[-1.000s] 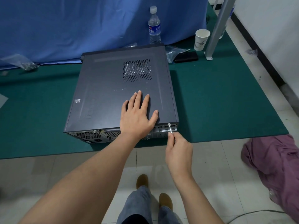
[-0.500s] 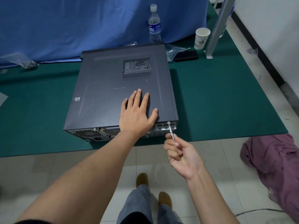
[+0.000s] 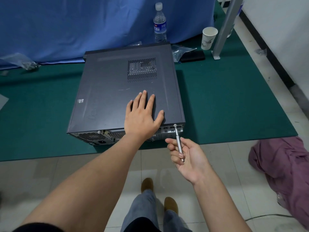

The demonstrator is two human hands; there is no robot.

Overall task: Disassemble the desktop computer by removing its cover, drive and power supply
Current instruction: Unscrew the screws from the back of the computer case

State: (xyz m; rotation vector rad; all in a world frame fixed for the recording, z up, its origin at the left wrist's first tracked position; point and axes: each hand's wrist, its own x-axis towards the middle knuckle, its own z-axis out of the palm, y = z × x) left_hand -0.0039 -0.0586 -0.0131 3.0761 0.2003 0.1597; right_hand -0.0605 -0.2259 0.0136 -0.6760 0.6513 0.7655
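A dark grey desktop computer (image 3: 117,91) lies on its side on the green mat (image 3: 225,106), its rear panel facing me at the mat's front edge. The side cover with a mesh vent (image 3: 142,69) is on top. My left hand (image 3: 142,118) presses flat on the cover near the rear right corner, fingers spread. My right hand (image 3: 189,158), palm up below the rear panel, holds a slim silver screwdriver (image 3: 178,143) in its curled fingers. The tip sits on a screw (image 3: 175,125) at the rear panel's top right corner.
Behind the computer stand a water bottle (image 3: 160,24) and a paper cup (image 3: 209,38), with a black flat object (image 3: 193,56) and plastic bags beside them. A metal post (image 3: 224,29) rises at right. A purple cloth (image 3: 284,173) lies on the tiled floor.
My right hand has turned from palm-down to palm-up around the screwdriver, whose tip stays on the corner screw. My left hand has stayed flat on the cover.
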